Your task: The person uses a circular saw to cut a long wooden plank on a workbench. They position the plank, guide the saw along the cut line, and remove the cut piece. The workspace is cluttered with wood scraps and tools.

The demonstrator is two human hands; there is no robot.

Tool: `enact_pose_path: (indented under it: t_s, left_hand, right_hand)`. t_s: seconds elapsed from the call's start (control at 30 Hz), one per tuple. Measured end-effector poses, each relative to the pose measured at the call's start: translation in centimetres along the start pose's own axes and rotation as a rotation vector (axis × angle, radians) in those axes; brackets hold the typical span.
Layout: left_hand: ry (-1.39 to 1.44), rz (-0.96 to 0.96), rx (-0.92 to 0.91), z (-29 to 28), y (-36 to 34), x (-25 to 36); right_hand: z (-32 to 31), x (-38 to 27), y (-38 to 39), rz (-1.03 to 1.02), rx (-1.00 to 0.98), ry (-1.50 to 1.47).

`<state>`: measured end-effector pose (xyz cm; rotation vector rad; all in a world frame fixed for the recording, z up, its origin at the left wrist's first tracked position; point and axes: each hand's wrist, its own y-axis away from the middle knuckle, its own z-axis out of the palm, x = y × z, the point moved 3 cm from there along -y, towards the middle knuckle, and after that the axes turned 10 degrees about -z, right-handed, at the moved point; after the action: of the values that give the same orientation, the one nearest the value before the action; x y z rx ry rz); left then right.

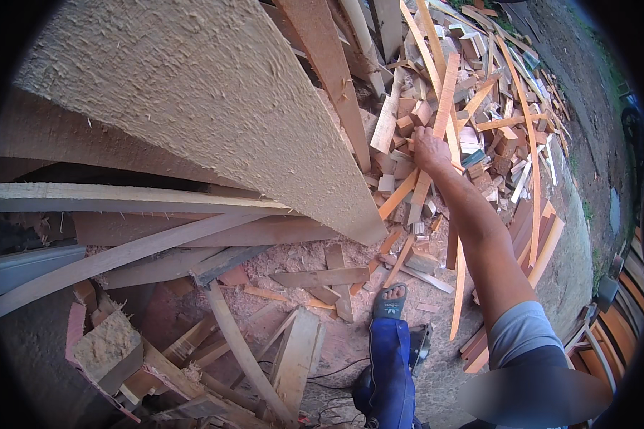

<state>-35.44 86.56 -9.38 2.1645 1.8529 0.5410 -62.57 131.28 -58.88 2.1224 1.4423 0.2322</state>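
Observation:
My right hand (pixel 431 149) reaches into a heap of small wood offcuts (pixel 506 139), its fingers curled on something I cannot make out among the pieces. A short pinkish block (pixel 420 114) lies just beyond the fingertips. A long thin orange strip (pixel 445 93) runs up beside the hand. To the left, a wide rough-sawn board (pixel 215 114) slants over other planks (pixel 86 193), its lower end near my forearm. My left hand is not in the picture.
My sandaled foot (pixel 389 306) stands on sawdust-covered ground among loose boards (pixel 293 365) and a dark cord (pixel 325 382). A broken timber chunk (pixel 104 350) lies at lower left. Stacked strips (pixel 533 243) lie at right, beside concrete ground (pixel 576 236); more timber (pixel 626 314) is at the far right.

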Motion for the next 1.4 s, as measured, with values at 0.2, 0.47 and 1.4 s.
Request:
enact_pose_path:
  t_s: [0.2,0.47,1.4]
  left_hand:
    - [0.047,0.025,0.072,-0.1,0.6,0.2]
    - [0.134,0.031,0.180,-1.1,1.7,0.8]
    - [2.010,-0.178,0.027,7.9,42.7,-29.6]
  right_hand:
    - [-6.6,2.1,7.6,-0.263,0.543,-0.872]
    - [-17.9,-3.9,29.6,-0.377,0.098,-2.363]
    - [-1.5,-42.7,95.5,-0.466,-0.533,-1.308]
